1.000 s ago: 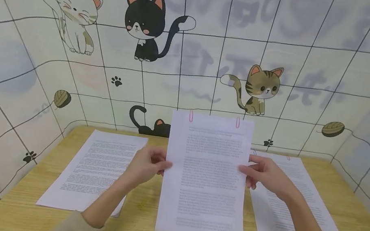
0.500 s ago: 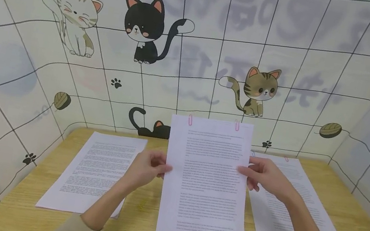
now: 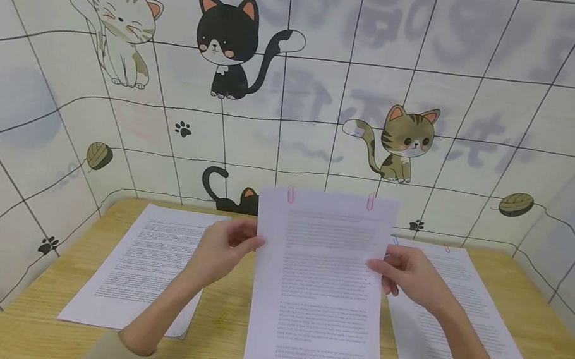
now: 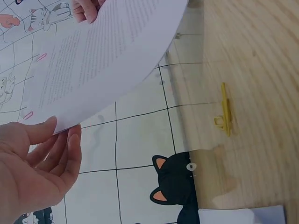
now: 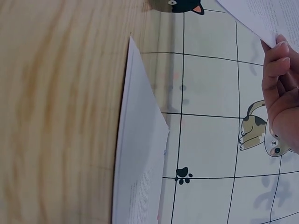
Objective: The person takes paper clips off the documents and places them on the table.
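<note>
Printed paper (image 3: 326, 289) is held up over the middle of the table, its text facing me. Two pink paper clips (image 3: 290, 194) sit along its top edge. My left hand (image 3: 221, 251) pinches the left edge between thumb and fingers. At the right edge, my right hand (image 3: 412, 275) pinches it at about the same height, thumb on the front. The left wrist view shows the paper (image 4: 112, 70) bowing between both hands. In the right wrist view, the right hand's fingers (image 5: 276, 65) are curled at the paper's edge.
A printed stack (image 3: 151, 264) lies on the wooden table (image 3: 210, 358) at left. Another, with clips at its top, lies at right (image 3: 459, 319), partly behind the right forearm. A small yellow clip-like piece (image 4: 225, 112) lies between. A cat-patterned wall (image 3: 314, 94) stands behind.
My left hand has moved slightly up along the paper's left edge. The paper has come a little lower, and its top now tilts and bends. My right hand keeps its grip.
</note>
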Action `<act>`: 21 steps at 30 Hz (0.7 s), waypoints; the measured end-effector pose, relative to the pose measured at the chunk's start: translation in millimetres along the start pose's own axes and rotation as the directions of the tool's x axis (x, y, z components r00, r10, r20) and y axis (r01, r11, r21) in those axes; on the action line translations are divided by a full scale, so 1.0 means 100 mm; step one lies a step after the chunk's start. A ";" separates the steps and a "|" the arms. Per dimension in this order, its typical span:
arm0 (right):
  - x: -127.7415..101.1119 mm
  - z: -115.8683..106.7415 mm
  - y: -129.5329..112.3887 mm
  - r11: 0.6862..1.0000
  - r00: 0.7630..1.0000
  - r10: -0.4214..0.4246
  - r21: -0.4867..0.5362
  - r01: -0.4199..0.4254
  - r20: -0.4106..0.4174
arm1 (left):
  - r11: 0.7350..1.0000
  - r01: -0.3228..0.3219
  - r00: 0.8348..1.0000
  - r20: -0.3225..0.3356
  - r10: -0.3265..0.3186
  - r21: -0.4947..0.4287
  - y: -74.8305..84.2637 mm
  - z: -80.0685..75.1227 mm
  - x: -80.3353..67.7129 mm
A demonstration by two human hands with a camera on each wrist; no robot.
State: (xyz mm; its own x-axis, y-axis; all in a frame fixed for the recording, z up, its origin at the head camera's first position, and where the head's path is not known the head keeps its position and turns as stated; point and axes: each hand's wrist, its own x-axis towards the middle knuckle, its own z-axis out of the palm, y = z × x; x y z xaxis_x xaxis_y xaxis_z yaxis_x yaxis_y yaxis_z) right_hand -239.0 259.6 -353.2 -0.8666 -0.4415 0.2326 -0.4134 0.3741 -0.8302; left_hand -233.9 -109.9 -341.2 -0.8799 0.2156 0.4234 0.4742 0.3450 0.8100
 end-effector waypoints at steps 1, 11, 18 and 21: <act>0.00 0.01 0.00 1.000 1.000 -0.010 -0.006 0.010 0.004 | 1.000 -0.022 1.000 -0.020 0.022 0.001 0.01 -0.01 0.00; 0.04 0.09 -0.01 0.997 0.998 -0.052 -0.058 0.053 0.018 | 0.984 -0.177 0.971 -0.165 0.171 -0.023 0.16 -0.08 0.00; 0.04 0.13 -0.03 0.996 0.999 -0.015 -0.091 0.018 0.028 | 0.966 -0.260 0.945 -0.202 0.256 0.008 0.20 -0.10 0.00; 0.04 0.14 -0.04 0.994 1.000 -0.004 -0.105 0.007 0.025 | 0.957 -0.287 0.934 -0.211 0.287 0.031 0.20 -0.09 0.00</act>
State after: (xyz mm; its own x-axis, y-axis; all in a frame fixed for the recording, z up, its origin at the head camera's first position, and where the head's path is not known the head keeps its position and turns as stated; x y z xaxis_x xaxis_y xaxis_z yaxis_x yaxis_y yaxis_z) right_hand -237.2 244.9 -355.9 -0.8577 -0.4632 0.2232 -0.4463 0.4549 -0.7706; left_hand -224.2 -111.5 -321.1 -0.6922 0.1079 0.7136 0.7074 0.2969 0.6414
